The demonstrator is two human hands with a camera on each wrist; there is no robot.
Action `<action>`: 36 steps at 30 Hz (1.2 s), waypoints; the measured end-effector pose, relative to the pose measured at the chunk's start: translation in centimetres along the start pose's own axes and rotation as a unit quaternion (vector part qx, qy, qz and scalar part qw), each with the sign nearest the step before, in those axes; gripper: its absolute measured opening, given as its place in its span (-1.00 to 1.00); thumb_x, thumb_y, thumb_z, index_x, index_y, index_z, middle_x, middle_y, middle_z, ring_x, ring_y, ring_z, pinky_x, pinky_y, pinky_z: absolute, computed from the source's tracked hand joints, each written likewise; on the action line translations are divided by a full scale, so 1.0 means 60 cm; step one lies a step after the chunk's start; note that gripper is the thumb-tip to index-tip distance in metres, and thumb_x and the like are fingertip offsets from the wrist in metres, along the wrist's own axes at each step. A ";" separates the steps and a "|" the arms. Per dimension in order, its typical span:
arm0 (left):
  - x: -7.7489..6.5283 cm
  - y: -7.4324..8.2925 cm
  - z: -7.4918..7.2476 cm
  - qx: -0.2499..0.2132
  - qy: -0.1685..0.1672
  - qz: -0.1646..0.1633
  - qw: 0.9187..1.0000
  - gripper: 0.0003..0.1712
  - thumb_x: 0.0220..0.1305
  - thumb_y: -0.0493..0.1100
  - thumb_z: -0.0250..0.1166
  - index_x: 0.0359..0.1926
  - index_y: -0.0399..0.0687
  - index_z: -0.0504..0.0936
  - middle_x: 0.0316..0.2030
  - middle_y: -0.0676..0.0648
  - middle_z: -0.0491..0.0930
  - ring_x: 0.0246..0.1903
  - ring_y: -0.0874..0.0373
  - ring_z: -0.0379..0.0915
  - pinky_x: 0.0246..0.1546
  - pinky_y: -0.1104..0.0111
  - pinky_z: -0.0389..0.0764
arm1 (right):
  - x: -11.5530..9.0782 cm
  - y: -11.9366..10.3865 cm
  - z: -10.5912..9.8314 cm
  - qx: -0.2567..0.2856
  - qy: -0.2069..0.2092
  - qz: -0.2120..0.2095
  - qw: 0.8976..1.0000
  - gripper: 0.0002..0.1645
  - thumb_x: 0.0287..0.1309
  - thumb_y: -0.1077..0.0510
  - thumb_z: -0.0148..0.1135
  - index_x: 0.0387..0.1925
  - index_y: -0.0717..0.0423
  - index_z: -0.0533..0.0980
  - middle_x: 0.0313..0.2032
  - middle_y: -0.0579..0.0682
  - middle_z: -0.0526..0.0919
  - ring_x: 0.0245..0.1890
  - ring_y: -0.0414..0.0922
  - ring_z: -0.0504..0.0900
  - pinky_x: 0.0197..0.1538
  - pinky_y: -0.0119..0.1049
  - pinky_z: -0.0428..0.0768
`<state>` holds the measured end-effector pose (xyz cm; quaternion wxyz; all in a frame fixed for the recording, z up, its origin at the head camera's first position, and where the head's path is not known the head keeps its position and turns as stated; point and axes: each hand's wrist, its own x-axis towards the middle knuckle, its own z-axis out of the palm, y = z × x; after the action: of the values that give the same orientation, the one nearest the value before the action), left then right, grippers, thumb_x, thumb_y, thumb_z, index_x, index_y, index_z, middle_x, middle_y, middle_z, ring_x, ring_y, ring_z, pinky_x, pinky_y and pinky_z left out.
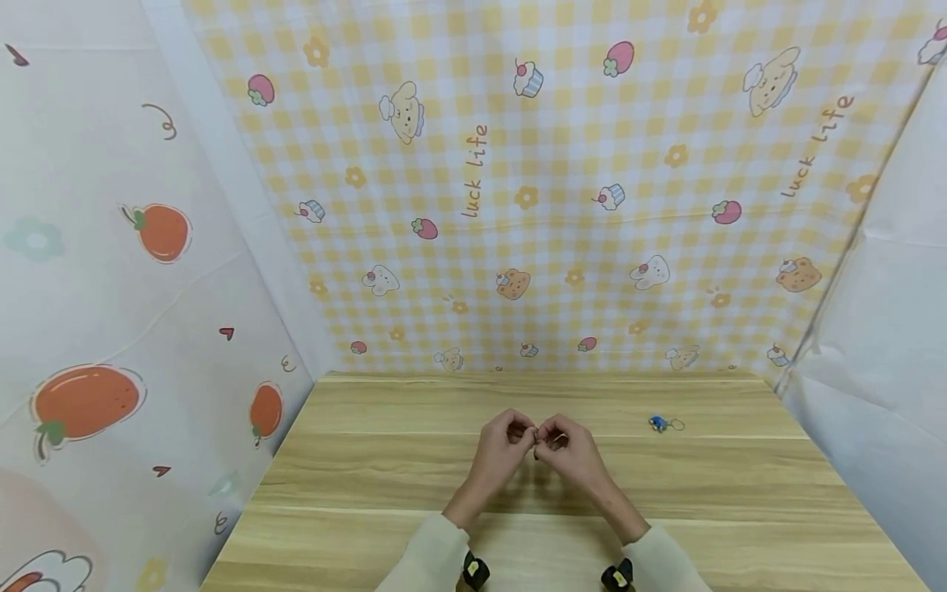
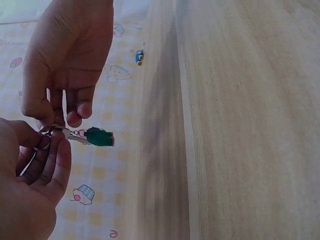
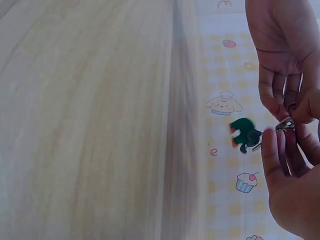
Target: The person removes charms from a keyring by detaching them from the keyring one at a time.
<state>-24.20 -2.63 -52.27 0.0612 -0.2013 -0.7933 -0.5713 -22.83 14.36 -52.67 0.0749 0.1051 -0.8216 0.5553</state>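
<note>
My left hand (image 1: 501, 448) and right hand (image 1: 573, 450) meet fingertip to fingertip above the wooden table. Between them, thumbs and fingers pinch a small metal key ring (image 2: 44, 143), mostly covered by the fingers. From it a silver key (image 2: 76, 138) sticks out, along with a green figure charm (image 2: 100, 136) with a dark head and some red at its edge. In the right wrist view the green charm (image 3: 243, 131) dangles beside the fingertips, touching nothing below. How far the ring is spread apart cannot be seen.
A small blue figure keychain (image 1: 658, 423) with a thin loop (image 1: 676, 425) lies on the wooden table (image 1: 370, 460), right of the hands. Yellow checked cloth (image 1: 570, 148) hangs behind the table; pale sheets (image 1: 873, 321) stand at both sides.
</note>
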 end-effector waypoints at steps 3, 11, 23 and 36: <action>-0.002 0.000 -0.001 -0.003 -0.014 0.003 1.000 -0.95 0.49 -0.29 0.31 -0.10 -0.17 0.67 -0.19 -0.10 0.72 -0.26 0.32 0.60 -0.19 0.47 0.71 | 0.001 0.000 -0.001 -0.012 0.010 -0.009 1.000 -0.78 0.17 0.41 0.39 -0.39 0.05 0.57 -0.19 0.00 0.56 -0.29 -0.24 0.58 -0.18 -0.42 0.64; -0.004 -0.002 -0.006 0.047 -0.046 0.046 0.997 -0.89 0.51 -0.31 0.30 -0.04 -0.15 0.71 -0.12 -0.09 0.72 -0.18 0.27 0.64 -0.13 0.47 0.72 | 0.000 -0.001 -0.004 -0.016 -0.004 0.008 1.000 -0.80 0.20 0.39 0.38 -0.39 0.07 0.56 -0.18 0.01 0.57 -0.30 -0.24 0.56 -0.18 -0.43 0.61; -0.005 -0.007 -0.014 0.067 -0.045 0.055 0.995 -0.89 0.49 -0.32 0.31 -0.09 -0.11 0.75 -0.15 -0.07 0.74 -0.20 0.26 0.67 -0.13 0.45 0.74 | -0.006 -0.005 -0.014 0.020 -0.066 0.038 0.997 -0.97 0.33 0.28 0.29 -0.24 0.19 0.58 -0.30 0.08 0.69 -0.52 -0.18 0.56 -0.46 -0.41 0.50; -0.006 -0.009 -0.013 0.065 -0.048 0.061 0.995 -0.91 0.47 -0.33 0.34 -0.13 -0.13 0.76 -0.18 -0.10 0.76 -0.24 0.29 0.67 -0.17 0.47 0.73 | -0.003 0.005 -0.020 0.002 -0.082 0.011 0.997 -0.95 0.28 0.28 0.33 -0.28 0.21 0.62 -0.47 -0.02 0.66 -0.56 -0.25 0.57 -0.49 -0.33 0.63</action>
<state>-24.19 -3.60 -52.62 0.0706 -0.2717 -0.8170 -0.5036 -22.72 15.61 -52.55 0.0007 0.1418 -0.8251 0.5469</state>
